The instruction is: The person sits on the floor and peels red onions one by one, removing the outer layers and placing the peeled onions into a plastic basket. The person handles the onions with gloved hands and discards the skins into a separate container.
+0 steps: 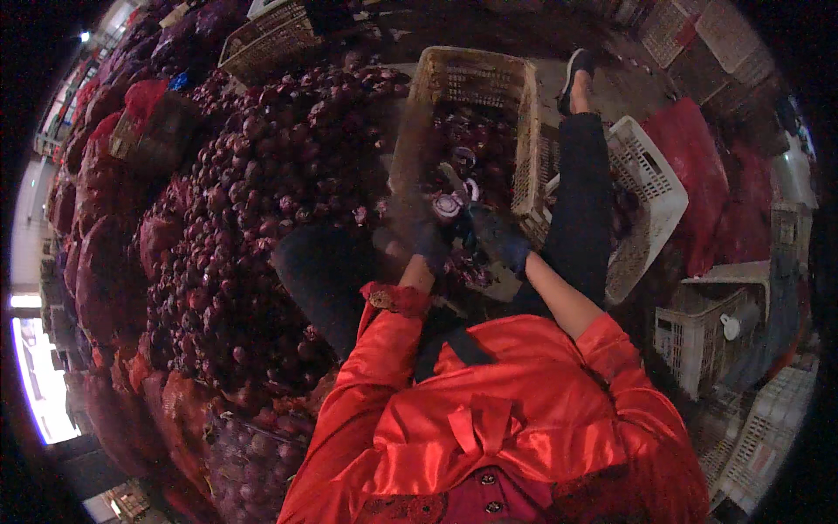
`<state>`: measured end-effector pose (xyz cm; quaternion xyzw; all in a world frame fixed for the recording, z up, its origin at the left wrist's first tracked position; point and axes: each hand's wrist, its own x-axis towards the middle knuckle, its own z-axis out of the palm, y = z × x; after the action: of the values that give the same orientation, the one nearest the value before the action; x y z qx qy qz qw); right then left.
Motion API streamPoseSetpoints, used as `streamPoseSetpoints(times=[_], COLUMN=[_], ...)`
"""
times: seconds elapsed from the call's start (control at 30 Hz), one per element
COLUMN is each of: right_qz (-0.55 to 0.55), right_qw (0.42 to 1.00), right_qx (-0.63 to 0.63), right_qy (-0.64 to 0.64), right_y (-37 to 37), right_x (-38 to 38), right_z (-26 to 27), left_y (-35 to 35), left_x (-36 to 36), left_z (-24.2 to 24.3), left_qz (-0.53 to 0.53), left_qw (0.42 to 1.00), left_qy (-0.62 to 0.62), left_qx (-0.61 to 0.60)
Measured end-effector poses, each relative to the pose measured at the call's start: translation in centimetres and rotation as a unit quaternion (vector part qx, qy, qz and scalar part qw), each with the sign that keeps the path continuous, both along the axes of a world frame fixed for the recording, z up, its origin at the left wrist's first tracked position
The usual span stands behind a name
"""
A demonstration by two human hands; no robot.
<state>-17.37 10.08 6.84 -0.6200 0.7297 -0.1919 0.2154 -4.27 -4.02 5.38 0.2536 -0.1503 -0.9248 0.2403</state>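
Note:
My left hand (422, 243), in a dark glove, is blurred beside the near end of a long plastic crate (530, 137). Close to its fingers lies a cut red onion (447, 205) with pale rings showing. My right hand (501, 237), also gloved, is just right of that onion. A narrow greyish strip (453, 178) runs towards the right fingers; whether it is a blade, and whether I hold it, is unclear. Onions and skins (474, 134) lie inside the crate. More purple skins (468, 268) are below, between my wrists.
A large heap of red onions (229, 262) spreads on the left, bordered by full mesh sacks (108, 281). A tilted white crate (655, 190) stands right of my outstretched leg (579, 196). Red sacks (694, 190) and another crate (697, 340) are farther right.

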Motion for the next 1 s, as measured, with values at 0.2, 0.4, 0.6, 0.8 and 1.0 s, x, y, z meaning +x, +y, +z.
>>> streamPoseSetpoints(times=[0.2,0.4,0.6,0.8,1.0], right_qz=[-0.126,-0.185,-0.169,-0.169,-0.262], right_qw=[0.931,0.73,0.687,0.663,0.887], right_qx=[-0.026,0.029,0.088,0.016,0.046], right_qy=[-0.341,-0.657,-0.701,-0.729,-0.378], right_y=[0.1,-2.3,-2.8,-5.1,-5.2], right_x=[-1.3,4.1,4.8,3.6,-8.4], right_z=[2.8,13.3,13.9,18.9,6.2], left_y=[1.1,0.0,1.7,1.2,1.5], left_x=[0.0,-0.2,0.7,1.6,-1.2], left_z=[6.1,3.9,10.4,7.9,2.1], left_qz=[0.032,0.06,0.03,0.033,0.01], left_qw=[0.999,0.975,0.987,0.997,0.999], left_qy=[-0.017,-0.11,-0.09,0.039,-0.023], left_qx=[0.015,-0.186,-0.129,0.06,0.043])
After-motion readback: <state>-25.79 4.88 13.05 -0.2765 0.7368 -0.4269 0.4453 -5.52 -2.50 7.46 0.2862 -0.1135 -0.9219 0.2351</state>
